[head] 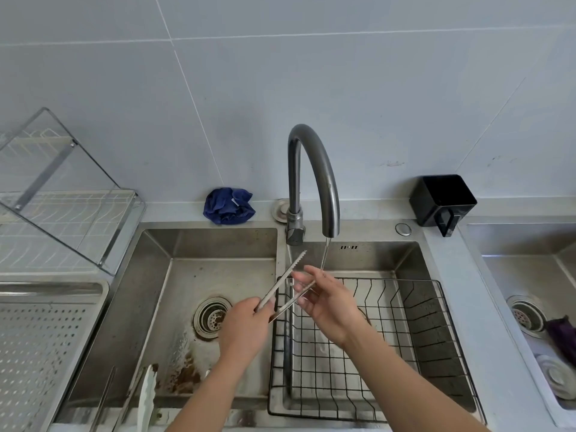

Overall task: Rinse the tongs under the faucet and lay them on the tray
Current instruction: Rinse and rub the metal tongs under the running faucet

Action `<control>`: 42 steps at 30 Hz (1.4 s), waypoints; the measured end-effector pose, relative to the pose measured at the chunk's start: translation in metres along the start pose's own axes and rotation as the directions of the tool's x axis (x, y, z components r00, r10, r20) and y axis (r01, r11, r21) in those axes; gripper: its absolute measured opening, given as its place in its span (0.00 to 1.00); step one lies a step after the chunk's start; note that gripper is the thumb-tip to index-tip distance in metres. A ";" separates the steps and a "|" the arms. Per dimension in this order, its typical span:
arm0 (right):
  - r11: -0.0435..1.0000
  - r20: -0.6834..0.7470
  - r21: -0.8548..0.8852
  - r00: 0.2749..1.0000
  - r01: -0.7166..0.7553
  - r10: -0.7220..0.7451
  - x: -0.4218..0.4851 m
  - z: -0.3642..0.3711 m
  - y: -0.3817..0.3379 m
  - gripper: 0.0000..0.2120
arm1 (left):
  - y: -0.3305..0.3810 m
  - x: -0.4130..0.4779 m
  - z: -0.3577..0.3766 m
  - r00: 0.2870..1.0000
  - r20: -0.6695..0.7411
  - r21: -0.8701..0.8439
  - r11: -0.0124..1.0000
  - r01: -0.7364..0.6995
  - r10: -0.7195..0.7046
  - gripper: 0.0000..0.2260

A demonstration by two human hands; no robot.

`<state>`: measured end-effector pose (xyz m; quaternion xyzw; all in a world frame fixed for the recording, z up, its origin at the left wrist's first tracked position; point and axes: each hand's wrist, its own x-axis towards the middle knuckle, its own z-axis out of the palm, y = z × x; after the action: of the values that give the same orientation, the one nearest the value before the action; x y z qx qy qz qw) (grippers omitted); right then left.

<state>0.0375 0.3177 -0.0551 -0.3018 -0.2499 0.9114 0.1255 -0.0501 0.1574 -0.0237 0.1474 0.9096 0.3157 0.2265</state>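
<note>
While thin water [324, 254] falls from the faucet [324, 169] just above the right hand [330, 307], the left hand [244, 322] grips the tongs [280, 282] by their joined end. The right hand's fingers pinch one spread arm. The tray [50, 289] lies well left of both hands.

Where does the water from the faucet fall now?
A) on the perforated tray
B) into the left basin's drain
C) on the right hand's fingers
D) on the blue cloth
C: the thin stream from the faucet ends at the right hand, whose fingers pinch one arm of the tongs.
</note>
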 end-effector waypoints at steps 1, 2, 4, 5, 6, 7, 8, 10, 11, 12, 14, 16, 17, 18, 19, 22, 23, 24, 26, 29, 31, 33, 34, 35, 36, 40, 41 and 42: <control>1.000 -0.016 0.009 1.000 0.001 -0.001 0.000 0.001 0.001 0.12 | 0.002 0.001 0.001 0.993 0.101 -0.184 0.979 0.084 -0.066 0.17; 1.000 -0.051 0.002 0.999 0.001 -0.001 0.000 0.003 0.000 0.15 | 0.005 0.000 0.001 0.966 0.227 -0.351 0.914 0.203 -0.127 0.15; 1.000 -0.114 0.012 0.993 -0.014 0.015 0.003 0.009 -0.002 0.21 | 0.005 -0.004 0.004 0.892 0.416 -0.502 0.774 0.387 -0.177 0.12; 0.999 -0.111 0.049 0.994 -0.017 0.022 0.005 0.011 -0.004 0.22 | 0.005 -0.005 0.006 0.871 0.456 -0.539 0.723 0.433 -0.182 0.11; 0.997 -0.085 0.082 0.996 -0.011 0.018 0.006 0.013 -0.005 0.20 | 0.005 -0.006 0.008 0.860 0.477 -0.576 0.674 0.463 -0.182 0.10; 0.997 -0.048 0.082 0.999 0.001 0.003 0.006 0.014 -0.006 0.15 | 0.005 -0.006 0.011 0.851 0.492 -0.604 0.632 0.485 -0.183 0.09; 0.999 -0.009 0.048 1.000 0.010 -0.010 0.006 0.015 -0.006 0.11 | 0.006 -0.006 0.014 0.845 0.502 -0.619 0.605 0.500 -0.185 0.09; 0.994 0.033 -0.111 0.999 -0.003 0.006 0.005 0.015 -0.003 0.10 | 0.007 -0.006 0.017 0.837 0.514 -0.628 0.582 0.517 -0.189 0.11; 0.974 0.015 -0.225 1.000 -0.022 0.026 0.004 0.015 -0.002 0.13 | 0.006 -0.006 0.018 0.833 0.520 -0.626 0.579 0.522 -0.188 0.12; 0.945 -0.033 -0.323 0.999 -0.049 0.040 0.004 0.017 -0.004 0.16 | 0.004 -0.006 0.019 0.831 0.525 -0.622 0.584 0.521 -0.183 0.12; 0.912 -0.141 -0.402 0.990 -0.076 0.020 0.008 0.019 -0.011 0.20 | 0.003 -0.009 0.022 0.835 0.525 -0.610 0.611 0.505 -0.165 0.13; 0.933 -0.200 -0.357 0.979 -0.048 -0.027 0.012 0.019 -0.018 0.17 | 0.007 -0.011 0.026 0.843 0.516 -0.612 0.623 0.486 -0.151 0.13; 0.952 -0.199 -0.306 0.980 -0.031 -0.032 0.011 0.021 -0.017 0.13 | 0.012 -0.011 0.029 0.845 0.513 -0.617 0.619 0.486 -0.151 0.13; 0.969 -0.161 -0.247 0.986 -0.006 -0.035 0.008 0.024 -0.012 0.09 | 0.016 -0.011 0.031 0.844 0.515 -0.623 0.609 0.490 -0.152 0.13; 0.971 -0.112 -0.240 0.992 0.022 -0.050 0.004 0.024 -0.004 0.05 | 0.021 -0.009 0.033 0.842 0.518 -0.631 0.595 0.498 -0.154 0.12; 0.871 -0.011 -0.486 0.996 0.070 -0.087 -0.005 0.023 0.007 0.09 | 0.029 -0.006 0.038 0.832 0.528 -0.621 0.592 0.513 -0.167 0.10; 0.853 -0.028 -0.517 0.994 0.075 -0.104 -0.003 0.023 -0.002 0.12 | 0.029 -0.008 0.040 0.831 0.535 -0.615 0.603 0.508 -0.154 0.10; 0.875 -0.079 -0.480 0.990 0.065 -0.117 0.001 0.025 -0.014 0.15 | 0.028 -0.011 0.042 0.831 0.539 -0.609 0.618 0.498 -0.138 0.09; 0.959 -0.204 -0.275 0.971 0.068 -0.128 0.007 0.026 -0.040 0.17 | 0.025 -0.016 0.045 0.833 0.538 -0.591 0.648 0.481 -0.128 0.10; 0.998 -0.179 0.012 0.982 0.069 -0.066 0.000 0.028 -0.038 0.22 | 0.027 -0.015 0.049 0.846 0.520 -0.602 0.651 0.462 -0.120 0.16; 0.998 -0.124 0.048 0.991 0.046 -0.040 -0.009 0.028 -0.014 0.25 | 0.032 -0.010 0.052 0.871 0.478 -0.633 0.642 0.432 -0.115 0.20; 0.999 -0.111 0.032 0.994 0.015 -0.012 -0.012 0.027 -0.008 0.25 | 0.033 -0.009 0.054 0.887 0.451 -0.666 0.624 0.408 -0.099 0.21; 1.000 -0.114 0.027 0.993 0.013 -0.010 -0.009 0.027 -0.014 0.24 | 0.032 -0.011 0.056 0.890 0.448 -0.685 0.606 0.403 -0.086 0.21; 0.999 -0.132 0.024 0.991 0.037 -0.033 -0.005 0.029 -0.023 0.24 | 0.030 -0.012 0.057 0.896 0.438 -0.698 0.598 0.393 -0.078 0.20; 0.997 -0.155 0.032 0.986 0.070 -0.064 -0.002 0.031 -0.035 0.24 | 0.028 -0.014 0.058 0.908 0.412 -0.701 0.610 0.370 -0.077 0.19; 0.981 -0.256 0.102 0.958 0.163 -0.132 0.005 0.040 -0.045 0.22 | 0.032 -0.018 0.064 0.994 0.086 -0.565 0.818 0.107 -0.071 0.19; 0.986 -0.250 0.092 0.962 0.137 -0.111 0.004 0.041 -0.035 0.22 | 0.036 -0.018 0.063 0.999 -0.012 -0.480 0.876 0.040 -0.052 0.18; 0.994 -0.238 0.032 0.967 0.106 -0.096 0.001 0.041 -0.025 0.21 | 0.038 -0.018 0.061 0.995 -0.097 -0.387 0.922 -0.010 -0.030 0.18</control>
<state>0.0134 0.3235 -0.0140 -0.3918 -0.2279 0.8670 0.2072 0.0010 0.2102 -0.0363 0.0788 0.8404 0.4948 0.2065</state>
